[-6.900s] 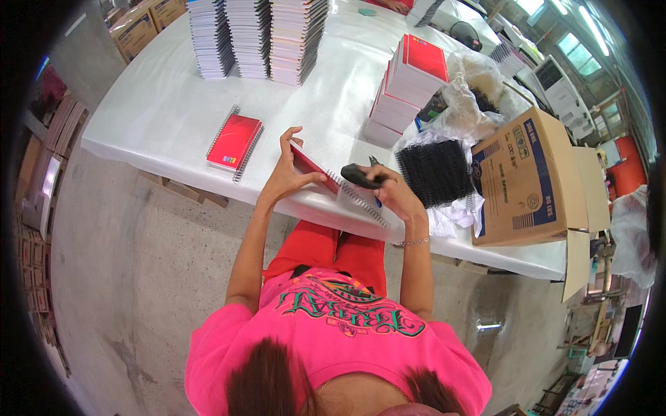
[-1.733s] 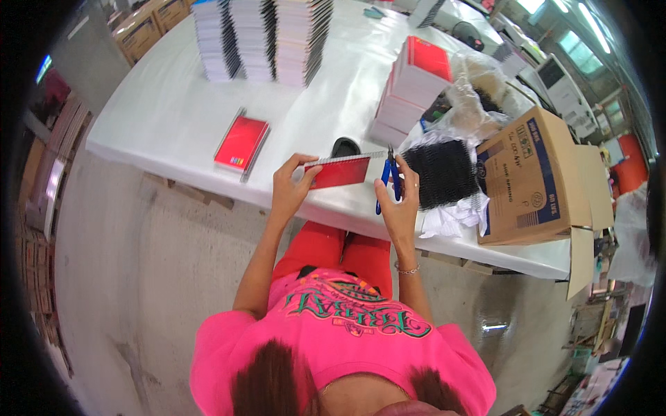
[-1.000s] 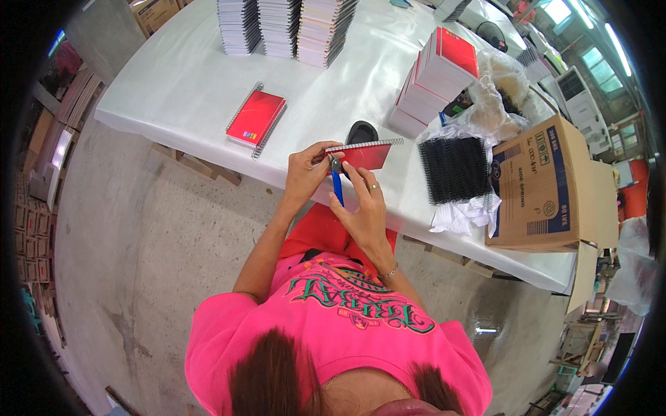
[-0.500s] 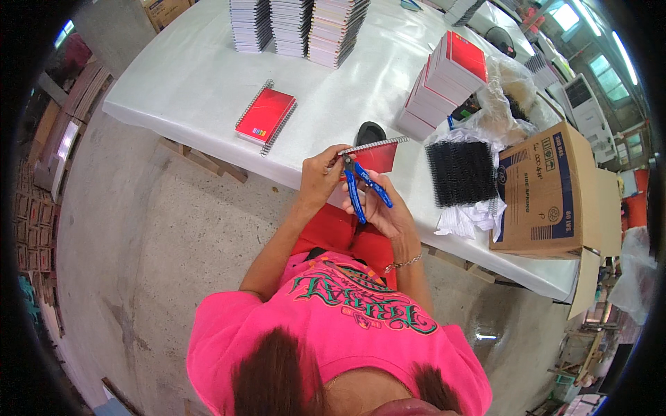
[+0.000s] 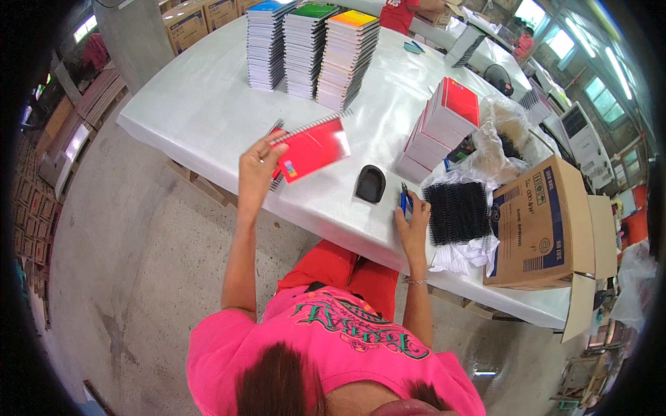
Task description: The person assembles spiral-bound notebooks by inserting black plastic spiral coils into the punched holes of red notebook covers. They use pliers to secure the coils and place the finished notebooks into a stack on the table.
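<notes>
My left hand (image 5: 259, 165) grips a red spiral notebook (image 5: 309, 151) by its corner and wire-bound edge, slightly blurred and tilted above the table. Beneath it, mostly hidden, lies another red spiral notebook (image 5: 276, 130). At the table's front side, my right hand (image 5: 415, 220) is closed around blue-handled pliers (image 5: 403, 199), whose jaws point away from me. A black rounded dish (image 5: 370, 184) sits just left of the pliers. To the right of that hand lies a bundle of black spiral coils (image 5: 458, 213).
Tall stacks of blue (image 5: 266, 52), green (image 5: 303, 55) and yellow-covered notebooks (image 5: 347, 59) stand at the back. Red-covered pads (image 5: 444, 118) are piled at right, beside plastic wrapping (image 5: 503, 125) and an opened cardboard box (image 5: 534, 229). Other people (image 5: 397, 15) are farther back.
My left hand has carried the notebook left, over the one lying there. My right hand has moved right with the pliers, away from the notebook and down to the table beside the coils.
</notes>
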Demonstrator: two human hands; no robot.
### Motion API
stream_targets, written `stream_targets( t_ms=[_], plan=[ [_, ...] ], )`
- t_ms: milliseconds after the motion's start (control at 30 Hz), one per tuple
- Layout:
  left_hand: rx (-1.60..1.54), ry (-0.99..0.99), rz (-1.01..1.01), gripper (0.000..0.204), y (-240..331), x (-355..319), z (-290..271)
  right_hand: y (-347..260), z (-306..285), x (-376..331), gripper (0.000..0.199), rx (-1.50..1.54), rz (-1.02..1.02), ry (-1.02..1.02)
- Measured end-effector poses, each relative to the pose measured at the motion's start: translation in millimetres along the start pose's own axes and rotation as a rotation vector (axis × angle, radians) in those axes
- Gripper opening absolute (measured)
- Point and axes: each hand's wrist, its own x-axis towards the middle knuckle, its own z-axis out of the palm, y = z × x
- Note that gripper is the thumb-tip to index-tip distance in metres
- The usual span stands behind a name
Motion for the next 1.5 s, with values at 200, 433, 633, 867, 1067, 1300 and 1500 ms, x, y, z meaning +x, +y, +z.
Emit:
stream_targets(
  t_ms=[200, 433, 633, 867, 1067, 1300, 1500],
  plan=[
    [0.133, -0.058, 0.059, 0.030, -0.6, 65.4, -54.2, -6.2, 17.2, -5.6, 0.047, -0.172, -0.004, 0.108],
    [0.441, -0.305, 0.125, 0.040, 10.9, 125.3, -77.6, -3.0, 19.1, -10.6, 0.044, -0.222, -0.045, 0.099],
    [0.685, -0.594, 0.315, 0.043, -32.7, 168.4, -47.9, -5.4, 12.8, -8.4, 0.044, -0.215, -0.049, 0.083],
    [0.937, -0.762, 0.338, 0.043, -74.0, 169.7, -16.3, -9.5, 14.3, -5.8, 0.043, -0.196, -0.055, 0.071],
    [1.147, -0.851, 0.418, 0.041, -81.1, 149.9, -4.0, -6.5, 12.9, -6.7, 0.044, -0.201, -0.051, 0.070],
    [1.213, -0.453, 0.443, 0.042, -89.8, 114.9, -30.2, -9.9, 11.6, -7.9, 0.044, -0.199, -0.021, 0.054],
    [1.258, -0.458, 0.464, 0.049, -100.2, 116.8, -41.7, -8.4, 13.2, -8.3, 0.042, -0.209, -0.037, 0.080]
  ],
)
